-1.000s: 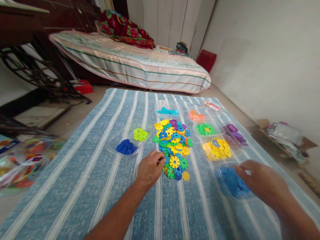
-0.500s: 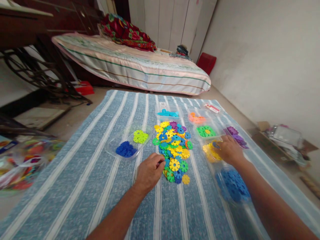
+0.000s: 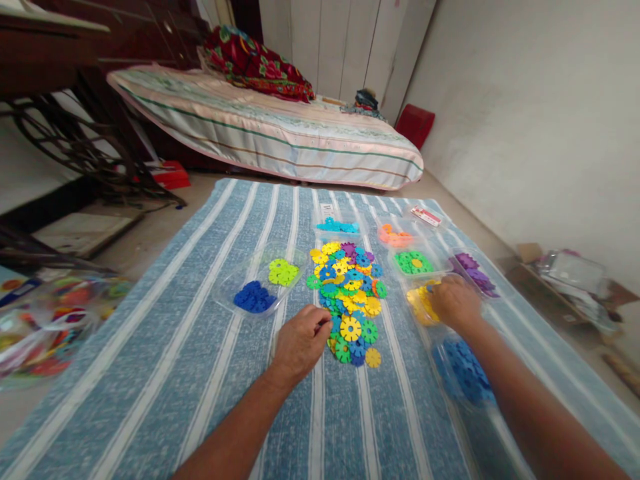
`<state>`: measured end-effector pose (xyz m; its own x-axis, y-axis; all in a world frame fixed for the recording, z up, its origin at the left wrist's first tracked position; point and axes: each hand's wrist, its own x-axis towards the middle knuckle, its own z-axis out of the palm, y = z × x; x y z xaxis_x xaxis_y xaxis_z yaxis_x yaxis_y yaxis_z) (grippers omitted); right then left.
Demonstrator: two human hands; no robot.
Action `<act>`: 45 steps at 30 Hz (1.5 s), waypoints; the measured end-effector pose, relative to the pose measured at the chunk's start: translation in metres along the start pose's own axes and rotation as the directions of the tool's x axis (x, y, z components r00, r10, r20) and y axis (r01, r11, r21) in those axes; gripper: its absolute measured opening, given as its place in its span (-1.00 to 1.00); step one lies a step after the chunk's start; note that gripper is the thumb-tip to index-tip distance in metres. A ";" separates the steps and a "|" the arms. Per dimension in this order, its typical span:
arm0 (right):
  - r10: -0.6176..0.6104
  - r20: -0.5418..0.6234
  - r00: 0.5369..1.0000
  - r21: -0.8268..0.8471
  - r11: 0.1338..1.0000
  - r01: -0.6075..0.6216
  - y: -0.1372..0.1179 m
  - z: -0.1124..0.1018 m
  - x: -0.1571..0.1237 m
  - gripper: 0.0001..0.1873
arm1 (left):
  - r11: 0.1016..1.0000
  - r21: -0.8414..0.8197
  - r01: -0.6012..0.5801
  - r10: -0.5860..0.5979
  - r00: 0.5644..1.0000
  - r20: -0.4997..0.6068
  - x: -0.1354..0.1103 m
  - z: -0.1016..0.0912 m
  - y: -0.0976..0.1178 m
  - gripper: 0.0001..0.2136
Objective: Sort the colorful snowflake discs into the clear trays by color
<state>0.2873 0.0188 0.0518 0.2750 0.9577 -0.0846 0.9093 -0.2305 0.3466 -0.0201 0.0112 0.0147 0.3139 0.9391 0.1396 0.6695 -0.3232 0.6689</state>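
A mixed heap of colored notched plastic discs [image 3: 350, 300] lies in the middle of the cloth. Beside its near left edge, my left hand [image 3: 304, 339] rests with curled fingers; whatever they hold is hidden. My right hand [image 3: 456, 301] reaches over a clear container of yellow discs [image 3: 421, 303], its fingers bent together at the far side of the palm. I cannot make out what is between them. Close to that hand are blue discs [image 3: 464, 368], green discs [image 3: 413, 262] and purple discs [image 3: 475, 273], each in a clear container.
Left of the heap, a clear tray [image 3: 225, 293] holds dark blue and lime discs. Light blue discs [image 3: 338, 227] and orange discs [image 3: 395, 235] sit in containers behind it. A striped cloth [image 3: 165, 333] covers the table. Beyond stands a bed [image 3: 280, 143]; a cardboard box [image 3: 555, 293] is at right.
My right hand has shifted slightly left over the yellow discs, and its fingers look more tucked in. My left hand stays nearly still beside the heap. The view has shifted slightly.
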 end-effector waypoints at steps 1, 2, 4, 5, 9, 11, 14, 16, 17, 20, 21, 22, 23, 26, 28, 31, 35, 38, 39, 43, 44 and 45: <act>-0.007 -0.005 1.000 -0.003 1.000 0.007 -0.001 -0.001 -0.001 -0.62 | 1.000 -0.002 0.002 -0.002 1.000 0.003 0.000 0.000 0.000 -0.85; -0.013 -0.010 1.000 -0.004 1.000 0.013 -0.001 -0.001 -0.002 -0.63 | 1.000 -0.003 0.005 -0.005 1.000 0.006 0.000 0.000 0.000 -0.85; -0.019 -0.022 1.000 -0.009 1.000 0.019 -0.002 -0.003 -0.004 -0.64 | 1.000 -0.004 0.007 -0.007 1.000 0.011 0.000 0.000 0.000 -0.85; -0.018 -0.030 0.999 -0.011 1.000 0.018 -0.002 -0.003 -0.004 -0.64 | 1.000 -0.004 0.007 -0.007 1.000 0.011 0.000 0.000 0.000 -0.86; -0.029 -0.065 0.997 0.003 1.000 0.029 0.000 -0.001 -0.004 -0.68 | 1.000 -0.004 0.000 0.000 1.000 0.011 0.000 0.000 -0.001 -0.85; -0.020 -0.069 0.997 0.011 1.000 0.021 0.002 0.001 -0.004 -0.67 | 1.000 -0.004 0.001 -0.001 1.000 0.009 0.000 0.000 -0.001 -0.86; -0.009 -0.078 0.997 0.014 1.000 0.010 0.005 0.002 -0.004 -0.66 | 1.000 -0.001 0.008 -0.008 1.000 0.004 0.000 0.000 0.000 -0.86; -0.042 -0.096 0.994 0.042 0.998 0.046 0.007 0.001 -0.006 -0.65 | 1.000 0.001 0.012 -0.012 1.000 0.004 0.001 0.000 0.000 -0.86; -0.059 -0.097 0.993 0.057 0.996 0.065 0.008 0.001 -0.006 -0.65 | 1.000 0.000 0.013 -0.013 1.000 0.004 0.001 0.000 0.000 -0.86; -0.061 -0.041 0.997 0.081 0.995 0.064 0.008 -0.001 -0.005 -0.62 | 1.000 -0.006 0.014 -0.014 1.000 0.003 0.001 0.000 -0.001 -0.87; -0.050 -0.017 0.999 0.080 0.995 0.052 0.007 -0.001 -0.005 -0.63 | 1.000 -0.008 0.013 -0.013 1.000 0.002 0.001 0.001 -0.001 -0.87; -0.039 0.000 0.999 0.082 0.996 0.039 0.006 0.000 -0.004 -0.64 | 1.000 -0.009 0.012 -0.012 1.000 0.002 0.000 0.001 -0.001 -0.87; -0.027 0.007 1.000 0.085 0.996 0.026 0.006 0.000 -0.003 -0.64 | 1.000 -0.009 0.010 -0.010 1.000 0.003 0.000 0.001 -0.002 -0.87; 0.014 0.014 1.000 0.096 0.995 -0.015 0.005 0.002 -0.001 -0.63 | 1.000 -0.006 0.000 0.000 1.000 0.003 0.001 0.001 -0.002 -0.87; 0.031 0.024 0.999 0.107 0.994 -0.033 0.006 0.003 -0.001 -0.63 | 1.000 -0.002 -0.002 0.002 1.000 -0.001 0.001 0.000 -0.001 -0.87; 0.028 0.040 0.999 0.128 0.991 -0.033 0.011 0.003 -0.003 -0.64 | 1.000 -0.003 -0.001 0.001 1.000 -0.005 0.001 0.000 0.000 -0.87; 0.022 0.027 0.999 0.155 0.988 -0.026 0.017 0.002 -0.006 -0.66 | 1.000 -0.013 -0.001 0.001 1.000 -0.008 0.000 -0.002 0.001 -0.86; 0.011 -0.034 0.999 0.177 0.984 -0.005 0.022 -0.002 -0.013 -0.62 | 1.000 -0.013 0.002 -0.002 1.000 -0.008 0.000 -0.002 0.002 -0.86; 0.006 -0.075 0.997 0.185 0.983 0.008 0.025 -0.004 -0.017 -0.61 | 1.000 -0.012 0.002 -0.002 1.000 -0.008 0.000 -0.002 0.002 -0.86; 0.001 -0.187 0.982 0.278 0.959 0.052 0.054 -0.017 -0.043 -0.65 | 1.000 -0.004 -0.007 0.007 1.000 -0.001 0.000 -0.002 0.002 -0.86; -0.025 -0.150 0.988 0.322 0.944 0.072 0.064 -0.021 -0.050 -0.68 | 1.000 -0.002 -0.008 0.008 1.000 0.000 0.000 -0.002 0.001 -0.86; -0.078 -0.088 0.993 0.370 0.923 0.106 0.075 -0.024 -0.057 -0.71 | 1.000 -0.003 -0.010 0.010 1.000 0.001 0.000 -0.002 0.001 -0.86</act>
<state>0.3323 -0.0491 0.1049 0.1741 0.9843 -0.0286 0.9839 -0.1751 -0.0350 -0.0202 0.0114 0.0168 0.3212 0.9359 0.1450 0.6643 -0.3317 0.6699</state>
